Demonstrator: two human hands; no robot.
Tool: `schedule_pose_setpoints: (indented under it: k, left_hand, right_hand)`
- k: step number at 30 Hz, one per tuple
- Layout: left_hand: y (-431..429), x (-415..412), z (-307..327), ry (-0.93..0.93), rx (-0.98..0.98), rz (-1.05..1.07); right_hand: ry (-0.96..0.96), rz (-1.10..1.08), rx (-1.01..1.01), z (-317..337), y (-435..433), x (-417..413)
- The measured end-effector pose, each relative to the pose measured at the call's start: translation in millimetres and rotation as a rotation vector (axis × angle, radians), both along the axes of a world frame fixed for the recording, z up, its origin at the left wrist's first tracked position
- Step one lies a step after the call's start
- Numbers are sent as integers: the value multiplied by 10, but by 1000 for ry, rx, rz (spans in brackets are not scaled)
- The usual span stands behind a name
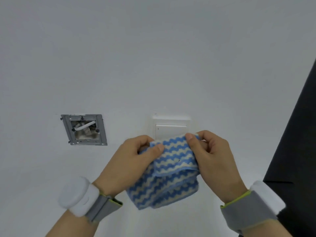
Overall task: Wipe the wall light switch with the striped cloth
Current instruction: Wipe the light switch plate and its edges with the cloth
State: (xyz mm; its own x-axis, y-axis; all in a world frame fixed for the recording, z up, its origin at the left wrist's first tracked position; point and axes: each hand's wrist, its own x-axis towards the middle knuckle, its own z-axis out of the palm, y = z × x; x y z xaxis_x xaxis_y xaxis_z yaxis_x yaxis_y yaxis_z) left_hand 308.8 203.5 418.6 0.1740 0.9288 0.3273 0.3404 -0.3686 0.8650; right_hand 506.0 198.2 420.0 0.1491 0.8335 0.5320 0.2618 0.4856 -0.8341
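Observation:
A blue and cream wavy-striped cloth (168, 178) hangs folded between both hands, in front of the wall. My left hand (130, 161) pinches its upper left edge with thumb and fingers. My right hand (213, 156) pinches the upper right corner. The white wall light switch (171, 129) sits just above and behind the cloth; its lower part is hidden by the cloth and my fingers. The cloth's top edge overlaps the switch's bottom in the view; whether they touch I cannot tell.
An open metal wall box (84, 130) with exposed wires and a white conduit sits to the left of the switch. A dark panel (297, 151) runs down the right edge. Both wrists wear grey straps with white devices.

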Motion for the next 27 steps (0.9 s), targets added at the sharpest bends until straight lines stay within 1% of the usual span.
schedule_pose_setpoints:
  k: [2,3,5,6,7,11,14,16,19,24,27]
  left_hand:
    - [51,-15,54,-56,95,153]
    - [72,-12,88,-54,149,217]
    - [104,25,137,-3,236,312]
    - [114,58,150,26,270,347]
    - [121,94,153,43,295,372]
    - [140,208,99,-3,335,423]
    - [151,227,-51,-5,324,450]
    - [122,235,-178,0,282,444]
    - [88,245,-236,-12,255,439]
    - [141,222,77,-37,401,442]
    - [157,220,64,-30,399,442]
  right_hand:
    - [31,-13,15,-23,62,-7]
    - [73,11,9,-23,83,-16]
    - [185,96,-28,-13,103,-33]
    - [203,111,-42,-6,113,-30]
    - [181,86,-36,-6,131,-26]
    - [44,-97,28,-42,199,-56]
    - [-48,-223,18,-160,211,-80]
    - [-96,-240,-24,-270,191,-85]
    - [-92,-224,-39,-276,165,-95]
    - [-88,-276,123,88,211,-108]
    - [-108,-294,110,44,211,-95]
